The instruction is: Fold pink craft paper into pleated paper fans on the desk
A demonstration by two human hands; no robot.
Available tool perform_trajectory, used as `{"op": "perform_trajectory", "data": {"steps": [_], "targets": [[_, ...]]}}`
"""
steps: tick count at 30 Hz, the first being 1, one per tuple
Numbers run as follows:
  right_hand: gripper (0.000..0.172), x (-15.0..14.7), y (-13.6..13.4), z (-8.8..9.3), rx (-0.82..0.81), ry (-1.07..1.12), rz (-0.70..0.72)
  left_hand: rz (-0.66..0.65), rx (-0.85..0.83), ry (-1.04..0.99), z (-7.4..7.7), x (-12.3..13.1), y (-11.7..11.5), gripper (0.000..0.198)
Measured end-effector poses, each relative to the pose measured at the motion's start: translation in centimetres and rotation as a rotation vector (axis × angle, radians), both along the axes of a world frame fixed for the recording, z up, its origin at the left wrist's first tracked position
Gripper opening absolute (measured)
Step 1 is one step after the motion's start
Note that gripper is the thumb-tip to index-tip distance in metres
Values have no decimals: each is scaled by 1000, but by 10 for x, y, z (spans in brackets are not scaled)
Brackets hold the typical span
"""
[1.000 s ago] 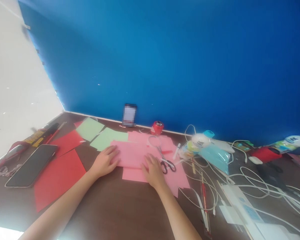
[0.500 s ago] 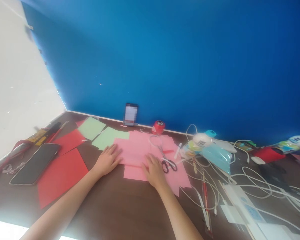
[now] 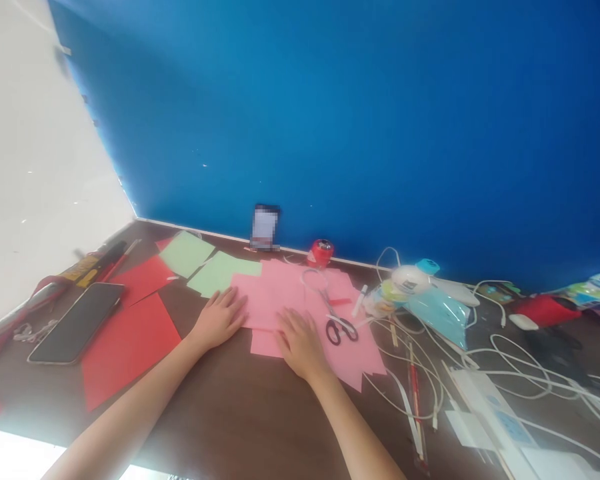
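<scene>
Both my hands lie flat on pink paper sheets (image 3: 280,297) spread on a dark wooden table (image 3: 230,407). My left hand (image 3: 219,320) rests open on the left edge of the pink paper, fingers stretched forward. My right hand (image 3: 299,343) presses open on the front part of the same sheets. Black-handled scissors (image 3: 337,323) lie on the pink paper just right of my right hand, apart from it.
Red sheets (image 3: 127,337) and green sheets (image 3: 205,265) lie to the left, with a dark phone (image 3: 77,322) beside them. A red tape roll (image 3: 320,253) stands by the blue wall. White cables (image 3: 480,367), a power strip (image 3: 490,413) and packets crowd the right side.
My right hand has slid a little to the left on the pink paper, away from the scissors. My left hand stays in place; the view has shifted slightly.
</scene>
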State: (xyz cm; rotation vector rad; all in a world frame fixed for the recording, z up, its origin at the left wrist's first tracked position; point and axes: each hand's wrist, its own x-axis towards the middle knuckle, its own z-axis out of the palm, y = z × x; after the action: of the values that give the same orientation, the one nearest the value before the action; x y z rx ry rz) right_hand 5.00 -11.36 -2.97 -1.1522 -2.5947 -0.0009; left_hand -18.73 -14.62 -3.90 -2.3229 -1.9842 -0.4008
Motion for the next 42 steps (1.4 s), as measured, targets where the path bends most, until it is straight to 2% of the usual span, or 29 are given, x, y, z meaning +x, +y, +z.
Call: {"op": "perform_trajectory", "data": {"steps": [5, 11, 15, 20, 25, 33, 42], "targets": [[41, -6, -5, 3, -7, -7, -36, -4, 5, 0, -2, 0, 1, 46], [50, -21, -21, 13, -75, -30, 260, 5, -3, 21, -5, 0, 3, 48], [49, -25, -26, 10, -170, -32, 238, -4, -10, 17, -4, 0, 3, 48], [49, -25, -27, 8, -183, -30, 226, -41, 58, 5, 1, 10, 0, 45], [47, -26, -27, 11, -218, -33, 212, -123, 40, -35, -6, 18, -4, 47], [44, 8, -16, 26, -384, -53, 235, -134, 13, 26, -15, 11, -5, 51], [43, 54, -16, 32, -378, -67, 127, -136, -35, -7, -17, 9, -3, 52]]}}
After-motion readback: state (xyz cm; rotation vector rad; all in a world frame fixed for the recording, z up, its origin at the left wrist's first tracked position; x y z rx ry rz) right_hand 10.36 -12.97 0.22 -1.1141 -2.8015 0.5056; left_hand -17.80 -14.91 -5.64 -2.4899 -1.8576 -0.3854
